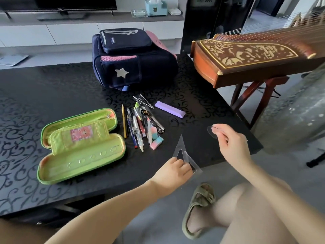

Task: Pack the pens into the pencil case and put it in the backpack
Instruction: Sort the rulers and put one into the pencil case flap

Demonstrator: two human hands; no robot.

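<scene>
A green pencil case [80, 147] lies open on the black table [35, 111], left of centre. Beside its right end lies a pile of pens [139, 125] and a pencil, with pastel erasers [156, 142] at the pile's near end. A navy and pink backpack [133, 59] stands at the table's back. My left hand [173, 170] grips a clear triangle ruler [182, 152] near the table's front edge. My right hand [230, 143] pinches a clear protractor [212, 132] above the table's right part.
A purple box [169, 109] and another clear ruler [143, 101] lie behind the pens. A wooden zither [246, 57] on a stand juts past the table's right corner. My knee and a sandalled foot [200, 208] are below the table edge.
</scene>
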